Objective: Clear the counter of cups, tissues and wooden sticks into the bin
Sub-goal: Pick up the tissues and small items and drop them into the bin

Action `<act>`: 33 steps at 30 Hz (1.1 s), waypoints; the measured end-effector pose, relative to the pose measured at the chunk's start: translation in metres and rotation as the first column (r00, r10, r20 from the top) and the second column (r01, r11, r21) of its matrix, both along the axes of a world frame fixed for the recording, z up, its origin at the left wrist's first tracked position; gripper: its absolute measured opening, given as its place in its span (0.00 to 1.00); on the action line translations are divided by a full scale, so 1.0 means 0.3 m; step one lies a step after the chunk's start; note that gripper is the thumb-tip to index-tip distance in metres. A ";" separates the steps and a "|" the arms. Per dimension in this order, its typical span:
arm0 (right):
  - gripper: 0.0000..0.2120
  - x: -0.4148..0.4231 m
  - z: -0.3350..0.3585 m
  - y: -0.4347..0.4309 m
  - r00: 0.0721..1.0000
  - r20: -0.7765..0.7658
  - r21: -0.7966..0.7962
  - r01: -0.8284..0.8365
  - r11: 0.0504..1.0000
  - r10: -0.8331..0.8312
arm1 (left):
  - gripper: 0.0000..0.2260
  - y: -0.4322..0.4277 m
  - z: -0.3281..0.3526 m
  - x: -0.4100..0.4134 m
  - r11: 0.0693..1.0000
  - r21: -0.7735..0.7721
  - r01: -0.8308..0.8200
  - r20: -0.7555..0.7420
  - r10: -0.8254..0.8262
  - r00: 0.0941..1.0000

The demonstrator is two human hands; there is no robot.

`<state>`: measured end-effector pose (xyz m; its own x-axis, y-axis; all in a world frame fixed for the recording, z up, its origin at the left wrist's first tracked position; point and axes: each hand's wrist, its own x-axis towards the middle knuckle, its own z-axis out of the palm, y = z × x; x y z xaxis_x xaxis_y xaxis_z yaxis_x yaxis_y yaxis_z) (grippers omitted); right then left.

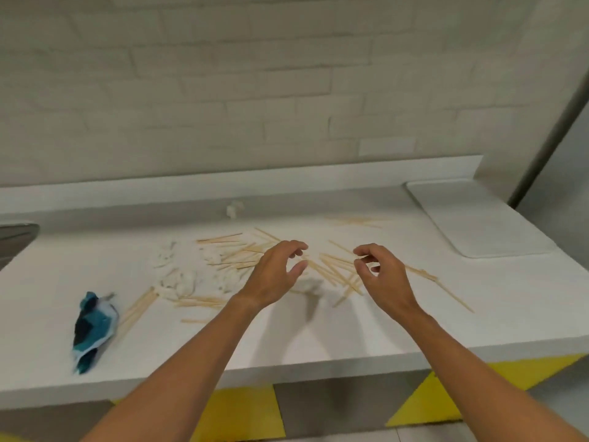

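Note:
Several thin wooden sticks (331, 266) lie scattered across the middle of the white counter (318, 327). Crumpled white tissues (181, 275) sit among them at centre left, and a small white scrap (234, 209) lies near the back ledge. A crushed blue and white cup (92, 330) lies on its side at the left. My left hand (275, 275) hovers over the sticks with fingers curled apart, holding nothing. My right hand (381, 275) hovers just to its right, fingers also apart and empty. No bin is in view.
A flat white tray (478, 218) rests at the counter's back right corner. A grey sink edge (16, 240) shows at the far left. A white brick wall rises behind. Yellow and grey panels run below the counter's front edge.

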<state>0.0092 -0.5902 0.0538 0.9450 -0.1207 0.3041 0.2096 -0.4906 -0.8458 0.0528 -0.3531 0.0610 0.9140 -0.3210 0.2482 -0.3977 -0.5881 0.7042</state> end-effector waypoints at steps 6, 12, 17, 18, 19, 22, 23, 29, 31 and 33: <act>0.09 0.249 -0.003 0.189 0.982 -0.025 -0.015 -0.186 0.982 0.185 | 0.13 0.233 -0.044 0.096 0.976 0.040 -0.216 -0.024 0.217 0.976; 0.11 0.549 -0.044 0.348 0.934 -0.060 -0.017 -0.355 0.935 0.353 | 0.14 0.432 -0.106 0.220 0.904 0.180 -0.388 -0.023 0.398 0.917; 0.15 0.784 -0.070 0.452 0.896 -0.107 -0.074 -0.439 0.895 0.430 | 0.14 0.533 -0.130 0.372 0.845 0.186 -0.501 -0.066 0.519 0.852; 0.16 0.830 -0.080 0.475 0.887 -0.125 -0.086 -0.456 0.886 0.444 | 0.14 0.545 -0.141 0.396 0.835 0.213 -0.507 -0.089 0.533 0.841; 0.17 0.868 -0.089 0.494 0.878 -0.136 -0.098 -0.472 0.876 0.458 | 0.15 0.552 -0.150 0.412 0.829 0.242 -0.504 -0.112 0.540 0.834; 0.20 0.987 -0.132 0.567 0.839 -0.198 -0.117 -0.534 0.838 0.507 | 0.16 0.577 -0.188 0.452 0.819 0.286 -0.497 -0.185 0.556 0.810; 0.22 1.030 -0.148 0.596 0.827 -0.231 -0.131 -0.549 0.826 0.513 | 0.16 0.585 -0.199 0.461 0.818 0.296 -0.494 -0.211 0.560 0.801; 0.28 1.236 -0.236 0.787 0.807 -0.351 -0.438 -0.590 0.678 0.476 | 0.17 0.618 -0.227 0.527 0.846 0.315 -0.429 -0.367 0.526 0.767; 0.30 1.277 -0.261 0.829 0.815 -0.382 -0.472 -0.577 0.667 0.435 | 0.13 0.624 -0.227 0.547 0.855 0.279 -0.437 -0.371 0.516 0.772; 0.28 1.312 -0.284 0.861 0.813 -0.378 -0.516 -0.582 0.628 0.444 | 0.10 0.628 -0.228 0.560 0.864 0.244 -0.441 -0.371 0.504 0.780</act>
